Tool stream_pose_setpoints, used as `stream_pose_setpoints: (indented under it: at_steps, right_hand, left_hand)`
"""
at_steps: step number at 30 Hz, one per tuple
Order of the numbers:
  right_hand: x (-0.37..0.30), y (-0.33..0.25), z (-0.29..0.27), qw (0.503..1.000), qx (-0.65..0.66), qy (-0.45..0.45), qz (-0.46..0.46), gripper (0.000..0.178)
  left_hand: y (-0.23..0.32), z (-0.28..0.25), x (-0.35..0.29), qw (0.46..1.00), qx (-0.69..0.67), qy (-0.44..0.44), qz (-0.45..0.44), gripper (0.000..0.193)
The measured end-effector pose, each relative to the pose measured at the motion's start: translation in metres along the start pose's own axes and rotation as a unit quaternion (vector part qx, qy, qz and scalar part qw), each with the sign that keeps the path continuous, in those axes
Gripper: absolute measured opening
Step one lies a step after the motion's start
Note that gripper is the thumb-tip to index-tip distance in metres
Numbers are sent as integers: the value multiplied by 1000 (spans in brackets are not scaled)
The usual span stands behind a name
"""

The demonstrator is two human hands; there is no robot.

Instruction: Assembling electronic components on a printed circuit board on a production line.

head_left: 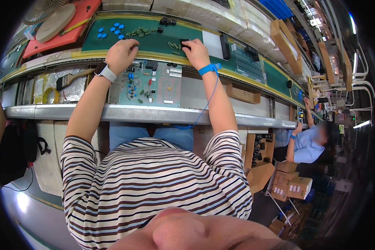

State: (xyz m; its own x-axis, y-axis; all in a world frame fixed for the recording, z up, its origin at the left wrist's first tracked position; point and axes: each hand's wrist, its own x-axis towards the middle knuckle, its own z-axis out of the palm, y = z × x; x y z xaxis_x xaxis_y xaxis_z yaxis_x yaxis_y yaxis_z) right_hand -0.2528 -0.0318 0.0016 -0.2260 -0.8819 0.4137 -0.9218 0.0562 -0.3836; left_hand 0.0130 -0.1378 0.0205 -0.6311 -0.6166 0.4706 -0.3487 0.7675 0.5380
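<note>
**Both hands on the green mat above a circuit board**

In the upper middle of the frame, the left hand (121, 54) rests curled, knuckles up, on the green mat (154, 41); whether it pinches anything cannot be told. The right hand (195, 52), wearing a blue wrist strap (209, 68), closes its fingers on a small black component (185, 42). The green circuit board (150, 85) lies just below both hands, at centre. Blue capacitors (110, 31) sit on the mat at upper left.

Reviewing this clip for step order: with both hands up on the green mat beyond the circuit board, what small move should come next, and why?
Probably the right hand draws back to the circuit board with the small dark part it is closing on. The left hand rests on the green mat beside the loose green parts, and the board lies just below both hands.
</note>
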Motion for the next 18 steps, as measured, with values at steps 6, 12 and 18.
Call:
stream_pose_setpoints:
  at_steps: [6,12,18]
  right_hand:
    - [5,-9,4,999,-40,0,36,18]
    - [4,-12,7,995,-80,-10,56,19]
    - [7,-16,7,993,-93,3,70,17]
  left_hand:
    - [11,1,0,1000,-20,-12,0,17]
    - [9,1,0,1000,-18,-14,-6,18]
    - [7,3,-1,1000,-20,-18,-7,18]
